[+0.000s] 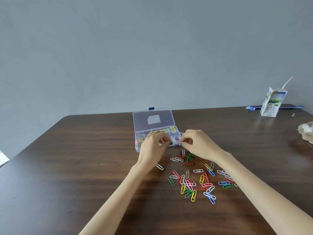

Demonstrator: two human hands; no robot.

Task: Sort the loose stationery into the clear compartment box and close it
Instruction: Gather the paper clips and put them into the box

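Observation:
The clear compartment box (138,146) stands open at the table's middle, its lid (153,119) tilted back with a blue latch on top. Its compartments hold yellow pieces, a giraffe-shaped item and a small tape roll (177,139). My left hand (152,146) hovers over the box's front compartments, fingers pinched on a white paper clip (161,141). My right hand (196,144) is at the box's front right corner, thumb and forefinger pinched together; nothing shows in that pinch. Several coloured paper clips (194,180) lie scattered on the table under and between my forearms.
A single white clip (159,166) lies apart beside my left wrist. A milk carton (271,103) with a straw stands at the far right, a blue wrapper (250,108) beside it. Crumpled paper (306,131) sits at the right edge. The dark wooden table (76,167) ends against a grey wall.

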